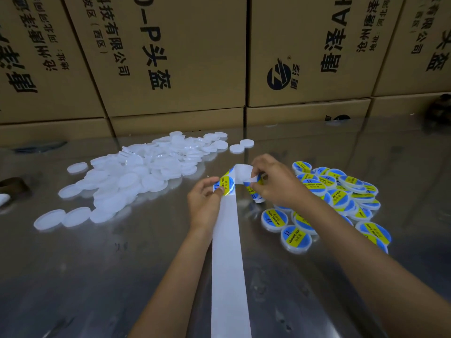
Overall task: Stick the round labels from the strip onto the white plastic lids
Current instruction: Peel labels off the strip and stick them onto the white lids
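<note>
Cardboard cartons (175, 57) with printed black characters stand stacked along the far edge of the reflective table (85, 264).

Bare table (102, 276) nearside; lid piles (136, 174) flank hands (207, 198).

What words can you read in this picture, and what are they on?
"SOLDERING PASTE": yellow band of a labelled lid.
"II": blue part of a lid.
"头盔": box, printed sideways.
"有限公司": same box.
"(西区)": same box.
Round logo: its small characters are unclear.
Label in the left hand: too blurred.
</note>
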`<state>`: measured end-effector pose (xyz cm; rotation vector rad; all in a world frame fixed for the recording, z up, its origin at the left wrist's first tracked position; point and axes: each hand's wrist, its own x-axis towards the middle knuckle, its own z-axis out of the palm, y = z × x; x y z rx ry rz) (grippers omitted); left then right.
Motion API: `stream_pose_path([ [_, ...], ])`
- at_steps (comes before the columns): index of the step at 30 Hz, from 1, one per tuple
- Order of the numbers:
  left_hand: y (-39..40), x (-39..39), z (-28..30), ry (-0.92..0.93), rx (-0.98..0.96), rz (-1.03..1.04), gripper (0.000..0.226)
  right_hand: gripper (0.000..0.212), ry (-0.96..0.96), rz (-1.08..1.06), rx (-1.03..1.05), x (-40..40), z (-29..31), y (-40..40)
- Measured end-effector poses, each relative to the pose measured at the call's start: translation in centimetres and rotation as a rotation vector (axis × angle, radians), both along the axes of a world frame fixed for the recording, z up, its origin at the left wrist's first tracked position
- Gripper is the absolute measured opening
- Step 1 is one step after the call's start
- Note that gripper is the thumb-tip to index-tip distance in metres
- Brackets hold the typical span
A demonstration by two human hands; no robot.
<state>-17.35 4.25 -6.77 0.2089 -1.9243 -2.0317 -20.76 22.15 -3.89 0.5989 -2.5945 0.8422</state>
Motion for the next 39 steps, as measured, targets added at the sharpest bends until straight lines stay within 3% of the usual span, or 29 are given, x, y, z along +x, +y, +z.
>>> stream_pose_path([
  [4, -0.3, 0.2, 0.4, 0.004, 0.021, 0.011, 0.022, 0.02, 0.048, 0.013, 0.085, 0.8, -0.8, 1.5],
  [14, 0.2, 0.8, 0.5, -0.017, -0.038, -0.093, 0.025, 0.065, 0.096, -0.372, 0.246, 0.2, -1.8, 1.2],
  [17, 0.1, 0.7, 0.4, -0.031, -0.052, -0.1, 0.025, 0.062, 0.092, -0.496, 0.319, -0.8, -1.7, 1.2],
  [23, 0.3, 0.8, 0.4, -0.101, -0.092, -0.111, 0.028, 0.035, 0.071, -0.665, 0.335, -1.9, -1.3, 0.8],
  [29, 0.6, 0.6, 0.1, -0.15, -0.225, -0.169, 0.022, 0.028, 0.107, -0.59, 0.233, 0.0, -0.4, -0.5],
  [33, 0.7, 0.4, -0.3, -0.121, -0.316, -0.176, 0.02, 0.013, 0.08, -0.289, -0.071, 3.1, -0.7, -2.6],
  [36, 0.5, 0.5, -0.7, -0.099, -0.456, -0.206, 0.016, 0.008, 0.063, -0.132, 0.025, 5.2, -2.2, -3.8],
  [39, -0.9, 0.3, -0.7, -0.107, -0.593, -0.121, 0.026, 0.015, 0.039, -0.107, 0.169, 6.1, -3.7, -3.8],
])
